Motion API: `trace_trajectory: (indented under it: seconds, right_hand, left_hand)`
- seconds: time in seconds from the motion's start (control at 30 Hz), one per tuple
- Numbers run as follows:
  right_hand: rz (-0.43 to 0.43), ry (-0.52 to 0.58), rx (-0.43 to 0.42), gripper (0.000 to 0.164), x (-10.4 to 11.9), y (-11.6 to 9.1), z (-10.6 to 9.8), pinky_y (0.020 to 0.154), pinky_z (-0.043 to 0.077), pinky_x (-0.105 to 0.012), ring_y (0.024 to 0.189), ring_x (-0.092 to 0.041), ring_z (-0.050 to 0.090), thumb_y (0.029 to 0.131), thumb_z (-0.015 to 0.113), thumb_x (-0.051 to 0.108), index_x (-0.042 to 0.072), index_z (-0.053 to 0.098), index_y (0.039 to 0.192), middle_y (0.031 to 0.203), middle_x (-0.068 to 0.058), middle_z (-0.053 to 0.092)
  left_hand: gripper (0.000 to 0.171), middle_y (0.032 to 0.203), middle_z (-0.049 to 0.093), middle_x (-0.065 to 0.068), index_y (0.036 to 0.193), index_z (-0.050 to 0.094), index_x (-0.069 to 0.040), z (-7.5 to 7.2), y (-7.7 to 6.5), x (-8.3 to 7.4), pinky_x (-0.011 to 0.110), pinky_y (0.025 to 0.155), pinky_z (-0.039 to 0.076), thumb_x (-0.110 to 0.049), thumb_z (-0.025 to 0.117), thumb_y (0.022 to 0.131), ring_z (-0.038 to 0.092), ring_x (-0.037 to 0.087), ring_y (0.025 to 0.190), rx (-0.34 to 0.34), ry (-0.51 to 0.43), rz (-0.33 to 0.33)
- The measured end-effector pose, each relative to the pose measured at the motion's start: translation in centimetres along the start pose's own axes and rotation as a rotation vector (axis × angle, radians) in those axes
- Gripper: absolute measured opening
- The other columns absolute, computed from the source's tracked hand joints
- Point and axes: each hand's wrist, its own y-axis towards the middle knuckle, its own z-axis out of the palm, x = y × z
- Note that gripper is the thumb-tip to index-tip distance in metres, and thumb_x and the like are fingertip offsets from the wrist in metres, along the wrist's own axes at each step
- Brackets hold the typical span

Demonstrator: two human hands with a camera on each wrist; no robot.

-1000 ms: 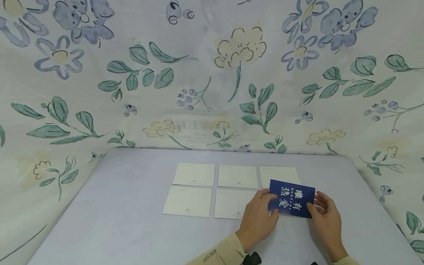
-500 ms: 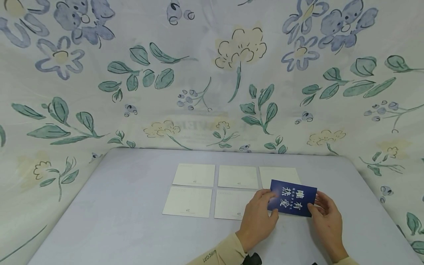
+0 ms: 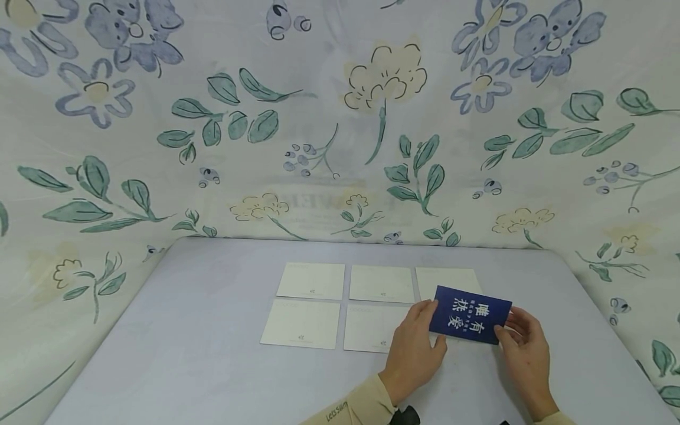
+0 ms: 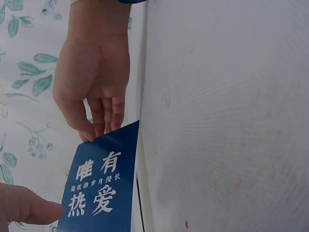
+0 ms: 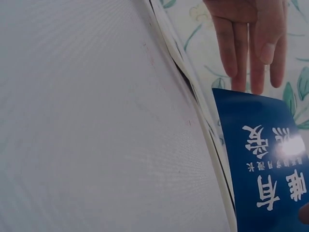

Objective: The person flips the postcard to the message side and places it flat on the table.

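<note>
A dark blue postcard (image 3: 470,316) with white Chinese characters is held a little tilted over the right end of the laid-out white cards. My right hand (image 3: 528,357) pinches its right edge, thumb on the printed face and fingers behind. At the opposite edge, my left hand (image 3: 414,345) has its fingertips by the postcard's upper left corner, with the thumb apart from it. In the right wrist view, the left hand (image 5: 253,36) shows extended fingers at the edge of the postcard (image 5: 241,125). The left wrist view shows the right thumb on the postcard (image 4: 104,145).
White cards lie in two rows on the pale table (image 3: 186,330): upper left (image 3: 310,280), upper middle (image 3: 381,283), a partly covered upper right card (image 3: 446,276), lower left (image 3: 300,323) and lower middle (image 3: 366,321). Behind the table hangs a floral cloth (image 3: 329,118).
The blue postcard has shifted slightly right and away, its right side turning a little. The left fingers, earlier over its left part, are now at its edge. The white cards have stayed put.
</note>
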Motion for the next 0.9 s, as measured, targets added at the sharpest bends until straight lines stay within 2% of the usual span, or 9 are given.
trace_trajectory:
  seconds: [0.37, 0.9]
  right_hand:
    - [-0.006, 0.062, -0.021, 0.044, -0.11, 0.03, -0.11, 0.080, 0.037, -0.004, 0.103, -0.015, 0.048, 0.088, 0.055, 0.003, 0.002, 0.041, 0.130, 0.118, -0.011, 0.051]
    - [-0.042, 0.118, -0.059, 0.039, -0.34, 0.18, -0.18, 0.084, 0.039, -0.006, 0.100, -0.006, 0.049, 0.088, 0.053, 0.000, 0.001, 0.043, 0.126, 0.116, -0.006, 0.050]
  left_hand:
    - [0.048, 0.127, 0.053, 0.006, 0.129, 0.052, -0.004, -0.03, -0.10, -0.08, 0.030, 0.091, 0.046, -0.014, 0.063, 0.083, 0.054, 0.017, 0.114, -0.018, 0.041, 0.023]
    - [0.049, 0.126, 0.051, 0.007, 0.130, 0.051, -0.002, 0.03, -0.13, -0.19, 0.028, 0.092, 0.046, -0.013, 0.062, 0.083, 0.055, 0.018, 0.112, -0.011, 0.014, 0.003]
